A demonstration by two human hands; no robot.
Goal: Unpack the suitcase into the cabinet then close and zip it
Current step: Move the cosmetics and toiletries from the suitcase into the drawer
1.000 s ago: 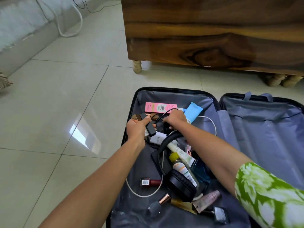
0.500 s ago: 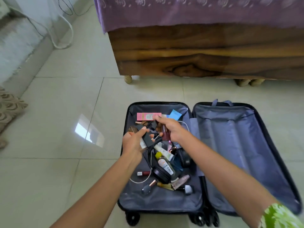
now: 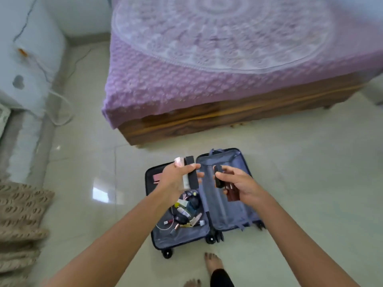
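Nearest: two bare feet on the tiled floor (image 3: 310, 183), one foot (image 3: 213, 264) just in front of the suitcase's wheels, the other cut off at the bottom edge.

Both arms reached out over the open suitcase (image 3: 180, 238), which lay flat on the floor w/ both halves up. Left half held a pile of small items: cosmetics tubes (image 3: 183, 211), a white cable (image 3: 163, 226), dark headphones, a pink box (image 3: 156, 177) near its far end. Right half showed only grey lining & a strap.

Left hand (image 3: 176, 181) was above the left half, fingers curled round a bundle of slim items: a black box (image 3: 191, 172), a white tube (image 3: 186, 181) & a pinkish tube (image 3: 179, 162) sticking out past the knuckles. Right hand (image 3: 238, 183) was above the right half, fingers curled round a small black item (image 3: 218, 176) pinched at thumb & fingertips, plus a dark-red item (image 3: 233, 195) lying in the palm. What these are exactly: too blurred to tell. Hands close but apart.

Further: wooden bed (image 3: 207, 119) w/ purple patterned cover (image 3: 207, 59), just beyond the suitcase. Left side: a beige mat (image 3: 20, 214), a white cord (image 3: 62, 112) on the floor & a white covered object (image 3: 31, 48) by the wall.
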